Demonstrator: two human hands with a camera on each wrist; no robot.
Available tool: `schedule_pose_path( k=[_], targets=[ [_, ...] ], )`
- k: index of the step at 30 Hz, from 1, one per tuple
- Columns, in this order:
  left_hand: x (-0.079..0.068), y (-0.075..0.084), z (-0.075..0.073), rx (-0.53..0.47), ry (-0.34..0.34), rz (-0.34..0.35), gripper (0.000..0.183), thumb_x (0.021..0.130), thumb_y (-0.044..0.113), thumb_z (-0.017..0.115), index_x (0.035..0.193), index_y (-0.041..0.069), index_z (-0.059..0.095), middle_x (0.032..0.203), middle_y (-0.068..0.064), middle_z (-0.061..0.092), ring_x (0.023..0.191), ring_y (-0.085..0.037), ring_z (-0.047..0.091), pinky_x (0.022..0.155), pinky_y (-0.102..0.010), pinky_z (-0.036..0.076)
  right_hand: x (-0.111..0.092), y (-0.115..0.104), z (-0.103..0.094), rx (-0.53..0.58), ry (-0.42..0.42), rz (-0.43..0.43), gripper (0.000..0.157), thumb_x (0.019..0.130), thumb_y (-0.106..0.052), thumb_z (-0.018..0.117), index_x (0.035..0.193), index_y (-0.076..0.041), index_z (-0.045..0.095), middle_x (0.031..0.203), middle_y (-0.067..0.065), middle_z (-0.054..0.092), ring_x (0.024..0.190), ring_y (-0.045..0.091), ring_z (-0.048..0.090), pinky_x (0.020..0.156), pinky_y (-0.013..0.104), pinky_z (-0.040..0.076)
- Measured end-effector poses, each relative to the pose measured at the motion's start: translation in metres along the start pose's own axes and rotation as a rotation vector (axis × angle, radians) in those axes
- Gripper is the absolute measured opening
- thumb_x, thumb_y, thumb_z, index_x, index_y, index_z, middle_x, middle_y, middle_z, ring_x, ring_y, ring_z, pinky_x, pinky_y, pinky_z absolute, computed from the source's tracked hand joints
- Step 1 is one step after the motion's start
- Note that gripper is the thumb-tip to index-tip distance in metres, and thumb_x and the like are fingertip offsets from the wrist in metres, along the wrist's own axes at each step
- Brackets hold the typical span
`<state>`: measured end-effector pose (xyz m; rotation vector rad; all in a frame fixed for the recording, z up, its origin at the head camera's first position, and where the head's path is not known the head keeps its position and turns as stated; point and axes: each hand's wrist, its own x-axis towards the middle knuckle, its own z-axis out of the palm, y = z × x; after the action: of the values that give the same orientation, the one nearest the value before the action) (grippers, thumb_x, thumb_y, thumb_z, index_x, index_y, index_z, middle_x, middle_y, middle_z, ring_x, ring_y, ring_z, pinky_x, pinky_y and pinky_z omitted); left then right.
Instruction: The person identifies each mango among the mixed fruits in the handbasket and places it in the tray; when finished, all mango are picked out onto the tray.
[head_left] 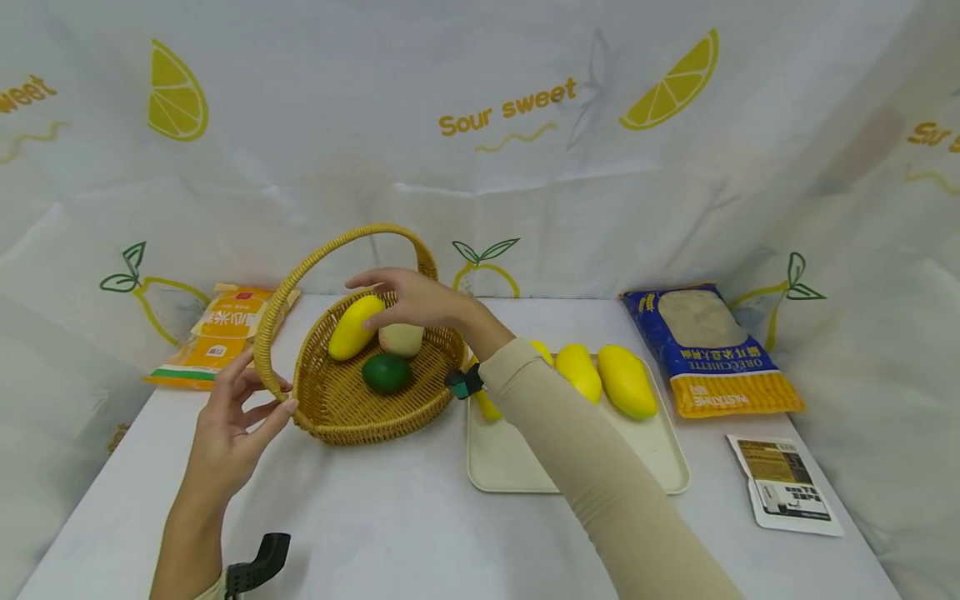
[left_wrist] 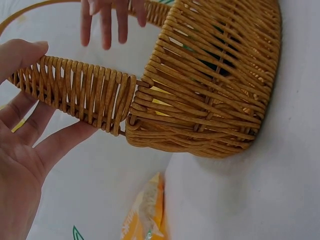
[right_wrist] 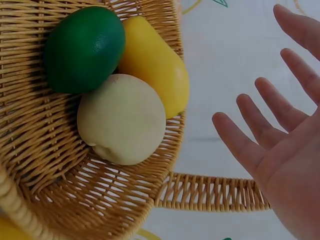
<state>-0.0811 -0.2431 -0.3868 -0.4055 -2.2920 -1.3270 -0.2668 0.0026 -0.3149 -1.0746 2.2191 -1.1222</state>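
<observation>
My left hand [head_left: 232, 433] pinches the lower left end of the handle [head_left: 306, 268] of a wicker basket [head_left: 358, 433]. In the left wrist view, the thumb lies on one side of the woven handle [left_wrist: 75, 85] and the fingers on the other. Above the basket, under the handle's arch, hovers my right hand [head_left: 420, 298]. Its fingers are spread and hold nothing in the right wrist view. Inside the basket sit a yellow mango [head_left: 349, 332], a pale peach-like fruit [right_wrist: 122, 120] and a dark green fruit [head_left: 387, 373], close together.
Right of the basket, a cream tray [head_left: 517, 479] carries several yellow fruits, including a mango [head_left: 627, 383], partly hidden by my right sleeve. An orange bag [head_left: 225, 329] lies behind left. A blue pasta bag [head_left: 705, 358] and a small pouch [head_left: 787, 492] lie at the right.
</observation>
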Motion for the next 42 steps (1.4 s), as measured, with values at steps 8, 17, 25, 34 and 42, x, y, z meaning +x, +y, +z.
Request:
schedule_pose_path(
  k=[8, 17, 25, 34, 42],
  targets=[
    [0.0, -0.001, -0.001, 0.006, -0.001, -0.015, 0.09, 0.082, -0.023, 0.068, 0.157, 0.006, 0.029, 0.11, 0.016, 0.056, 0.106, 0.004, 0.057, 0.088, -0.004, 0.052, 0.024, 0.006, 0.011, 0.01, 0.064, 0.038, 0.058, 0.096, -0.025, 0.07, 0.15, -0.018, 0.051, 0.161, 0.004, 0.044, 0.15, 0.033, 0.04, 0.123, 0.046, 0.04],
    [0.0, 0.0, 0.0, -0.045, 0.033, 0.02, 0.089, 0.078, -0.027, 0.067, 0.155, 0.002, 0.033, 0.109, 0.011, 0.059, 0.104, -0.001, 0.06, 0.087, -0.004, 0.053, 0.04, 0.02, 0.029, 0.053, 0.162, 0.175, 0.052, 0.095, -0.025, 0.074, 0.144, -0.018, 0.057, 0.161, 0.007, 0.043, 0.149, 0.031, 0.041, 0.122, 0.045, 0.041],
    [0.001, -0.001, 0.001, -0.051, 0.02, 0.025, 0.088, 0.079, -0.026, 0.067, 0.155, 0.002, 0.032, 0.109, 0.008, 0.059, 0.104, -0.003, 0.06, 0.087, -0.006, 0.054, 0.051, 0.025, 0.038, -0.004, 0.186, 0.265, 0.054, 0.092, -0.023, 0.077, 0.142, -0.014, 0.059, 0.157, 0.007, 0.048, 0.149, 0.027, 0.042, 0.123, 0.045, 0.04],
    [0.0, 0.0, 0.001, -0.047, 0.028, 0.003, 0.088, 0.079, -0.026, 0.067, 0.155, 0.003, 0.033, 0.109, 0.01, 0.059, 0.104, -0.001, 0.06, 0.087, -0.006, 0.054, 0.059, 0.03, 0.044, -0.122, 0.157, 0.308, 0.054, 0.091, -0.024, 0.078, 0.141, -0.017, 0.06, 0.157, 0.006, 0.048, 0.148, 0.027, 0.043, 0.121, 0.042, 0.042],
    [0.0, 0.0, 0.002, -0.031, 0.031, -0.019, 0.087, 0.08, -0.023, 0.069, 0.155, 0.005, 0.034, 0.107, 0.014, 0.058, 0.104, 0.001, 0.06, 0.087, -0.005, 0.054, 0.064, 0.032, 0.052, -0.252, 0.138, 0.321, 0.051, 0.09, -0.025, 0.079, 0.138, -0.02, 0.062, 0.153, 0.012, 0.046, 0.14, 0.027, 0.048, 0.118, 0.04, 0.045]
  ],
)
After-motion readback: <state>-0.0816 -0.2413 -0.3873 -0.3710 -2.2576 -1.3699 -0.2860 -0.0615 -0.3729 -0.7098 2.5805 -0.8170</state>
